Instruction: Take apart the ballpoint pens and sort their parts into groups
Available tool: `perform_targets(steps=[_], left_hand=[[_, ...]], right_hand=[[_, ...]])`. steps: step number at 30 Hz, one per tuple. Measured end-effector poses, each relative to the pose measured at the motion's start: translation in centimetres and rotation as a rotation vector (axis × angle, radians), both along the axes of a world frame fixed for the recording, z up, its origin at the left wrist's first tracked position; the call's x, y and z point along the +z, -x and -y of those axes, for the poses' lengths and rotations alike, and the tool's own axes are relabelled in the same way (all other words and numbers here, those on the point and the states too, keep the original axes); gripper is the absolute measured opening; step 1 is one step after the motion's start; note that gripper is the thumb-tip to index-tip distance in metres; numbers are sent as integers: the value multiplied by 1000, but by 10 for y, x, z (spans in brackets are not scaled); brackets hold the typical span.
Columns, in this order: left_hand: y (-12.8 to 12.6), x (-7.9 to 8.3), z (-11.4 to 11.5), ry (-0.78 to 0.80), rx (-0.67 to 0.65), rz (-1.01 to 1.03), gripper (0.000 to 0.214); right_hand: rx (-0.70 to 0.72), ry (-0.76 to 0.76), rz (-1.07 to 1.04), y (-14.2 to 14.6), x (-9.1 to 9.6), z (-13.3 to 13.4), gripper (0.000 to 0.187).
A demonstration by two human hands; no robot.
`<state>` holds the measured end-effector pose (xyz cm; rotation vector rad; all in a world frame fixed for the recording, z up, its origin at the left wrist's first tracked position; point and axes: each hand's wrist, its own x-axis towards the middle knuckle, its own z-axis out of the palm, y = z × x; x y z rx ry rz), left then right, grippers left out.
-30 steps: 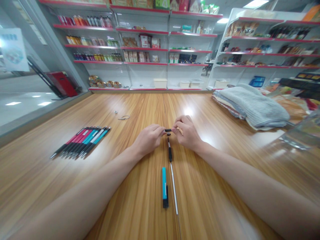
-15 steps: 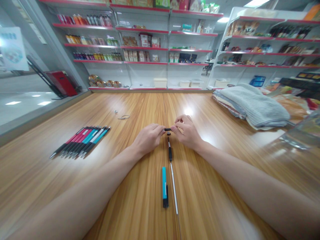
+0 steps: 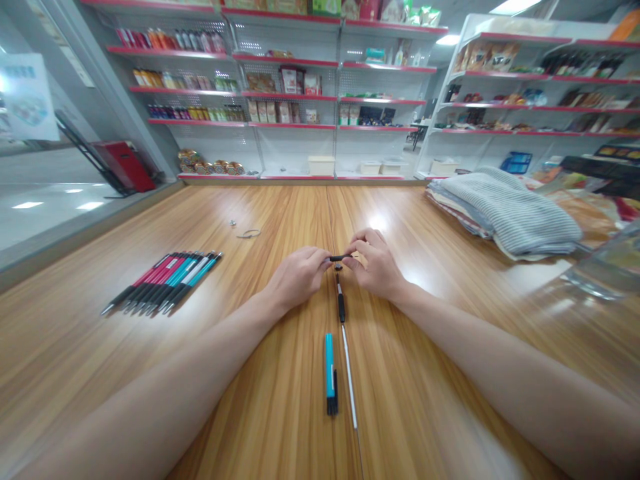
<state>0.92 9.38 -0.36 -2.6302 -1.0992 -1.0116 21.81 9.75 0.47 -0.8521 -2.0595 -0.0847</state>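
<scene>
My left hand [image 3: 303, 273] pinches the left end of a short black pen grip [image 3: 340, 258], held level just above the table. The fingers of my right hand [image 3: 373, 263] close around its right end, where something thin and too small to name shows between the fingertips. Right below the hands lies a small dark metallic piece [image 3: 339, 267]. In line with it come a black pen section [image 3: 341, 307] and a long white ink refill [image 3: 349, 380]. Left of the refill lies a blue pen barrel [image 3: 329, 367] with a black clip.
Several red, blue and white pens [image 3: 165, 281] lie in a row at the left. Beyond them are a thin ring-shaped tie [image 3: 249, 234] and a tiny metallic bit [image 3: 233, 223]. Folded cloths [image 3: 520, 213] and a clear glass vessel [image 3: 610, 267] stand right. Stocked shelves [image 3: 290, 127] line the back.
My right fingertips have shifted slightly right along the black pen grip, and more of it shows between the hands. The left hand keeps its hold. The table items stay put.
</scene>
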Motion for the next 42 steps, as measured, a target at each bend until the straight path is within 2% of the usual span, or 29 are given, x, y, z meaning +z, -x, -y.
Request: perform_targets(steps=[7,13,23,29,35,42], left_hand=[[0,2,2,9,9,-13,20],[-1,3,2,18,4,-7,21],[0,1,1,21,10,-1,19],[-1,2,1,19,9,10,19],[-1,3,3,33,11,23,21],[-2,3,3,37,16,11,21]], right_hand=[[-6,-7,-8,0,2,1,7],[-28,-18,11,0,-1,-2,20],[-22,-5,-14,1,0,0,5],[-13,-9,-29,1,1,1,6],[-28,-15,-25,0,-4,-5,20],[-22,-6,-24,1,-3,-3,14]])
